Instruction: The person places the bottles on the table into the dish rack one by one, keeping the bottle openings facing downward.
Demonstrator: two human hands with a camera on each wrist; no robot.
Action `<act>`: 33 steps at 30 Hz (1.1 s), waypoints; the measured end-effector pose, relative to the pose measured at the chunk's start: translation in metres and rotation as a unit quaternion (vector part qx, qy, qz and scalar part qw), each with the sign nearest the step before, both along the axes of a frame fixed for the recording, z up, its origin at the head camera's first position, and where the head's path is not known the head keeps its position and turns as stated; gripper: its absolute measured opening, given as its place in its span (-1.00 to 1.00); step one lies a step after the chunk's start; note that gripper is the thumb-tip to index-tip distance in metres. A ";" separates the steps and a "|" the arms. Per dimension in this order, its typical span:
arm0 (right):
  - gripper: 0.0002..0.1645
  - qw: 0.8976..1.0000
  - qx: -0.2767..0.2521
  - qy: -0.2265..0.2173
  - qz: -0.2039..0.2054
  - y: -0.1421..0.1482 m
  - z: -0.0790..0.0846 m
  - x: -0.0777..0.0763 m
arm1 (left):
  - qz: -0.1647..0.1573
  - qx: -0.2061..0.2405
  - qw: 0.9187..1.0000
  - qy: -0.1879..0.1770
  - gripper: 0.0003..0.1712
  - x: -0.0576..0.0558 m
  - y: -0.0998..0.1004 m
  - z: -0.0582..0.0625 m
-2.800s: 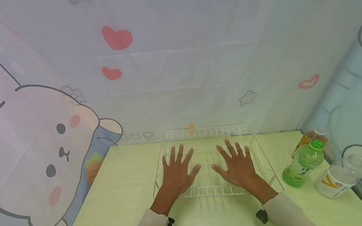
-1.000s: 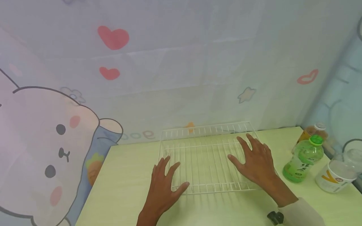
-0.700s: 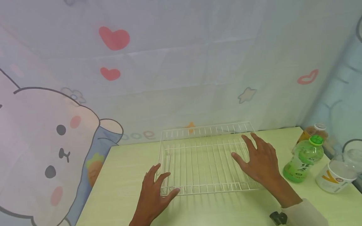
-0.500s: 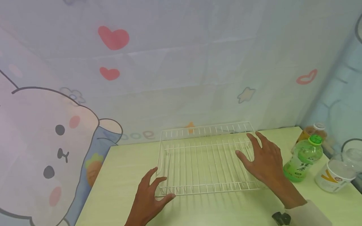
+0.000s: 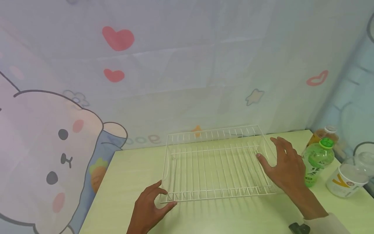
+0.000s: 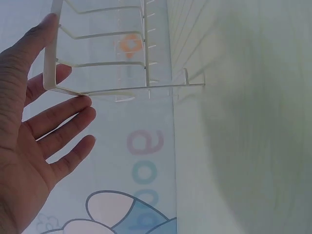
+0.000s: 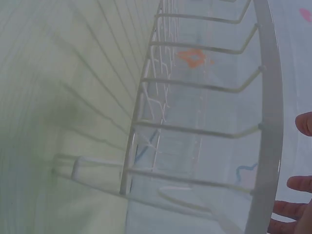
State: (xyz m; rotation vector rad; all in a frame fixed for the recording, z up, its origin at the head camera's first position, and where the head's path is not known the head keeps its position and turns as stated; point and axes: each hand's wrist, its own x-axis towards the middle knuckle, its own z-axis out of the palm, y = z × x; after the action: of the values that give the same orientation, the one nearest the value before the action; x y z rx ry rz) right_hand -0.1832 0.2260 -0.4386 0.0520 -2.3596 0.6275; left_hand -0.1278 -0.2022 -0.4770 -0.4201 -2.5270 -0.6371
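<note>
A white wire dish rack [image 5: 219,198] stands on the pale green table [image 5: 137,169]. My left hand [image 5: 146,208] is at its near left corner, fingers spread and slightly bent. In the left wrist view the thumb lies against the rack's rail [image 6: 50,63], and one fingertip shows behind that rail; a firm grip is not visible. My right hand [image 5: 289,169] hovers by the rack's right side, thumb and fingers apart. Only a few fingertips [image 7: 300,184] of it show in the right wrist view, beside the rack's rail [image 7: 273,97].
Right of the rack stand a green-capped bottle [image 5: 318,159], an amber bottle [image 5: 317,136] behind it, and a clear-and-white container [image 5: 346,182] with a yellow mark. A printed curtain [image 5: 190,65] hangs along the table's back edge.
Both hands have parted from above the rack's middle: the left went toward the near left corner, the right toward the right side. The rack looks unmoved.
</note>
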 end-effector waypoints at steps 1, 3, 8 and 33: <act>-0.20 1.000 -0.001 0.011 -0.005 0.002 0.000 0.000 | 0.000 0.001 1.000 0.006 -0.59 0.000 0.000 0.000; -0.21 0.999 -0.006 0.036 -0.012 0.007 -0.001 0.001 | 0.001 0.002 1.000 0.018 -0.60 0.001 -0.001 -0.002; -0.22 0.996 -0.035 0.083 -0.022 0.017 -0.002 0.006 | 0.006 0.010 0.999 0.035 -0.57 0.002 -0.004 -0.007; 0.16 0.958 -0.167 0.155 -0.175 0.076 -0.055 0.012 | 0.017 0.020 0.999 0.038 -0.56 0.004 -0.006 -0.012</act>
State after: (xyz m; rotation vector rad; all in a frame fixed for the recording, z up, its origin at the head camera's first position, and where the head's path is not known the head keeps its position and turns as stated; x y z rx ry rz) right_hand -0.1714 0.3021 -0.4933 -0.3824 -1.8740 0.7686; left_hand -0.1236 -0.2083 -0.4885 -0.3791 -2.4403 -0.6443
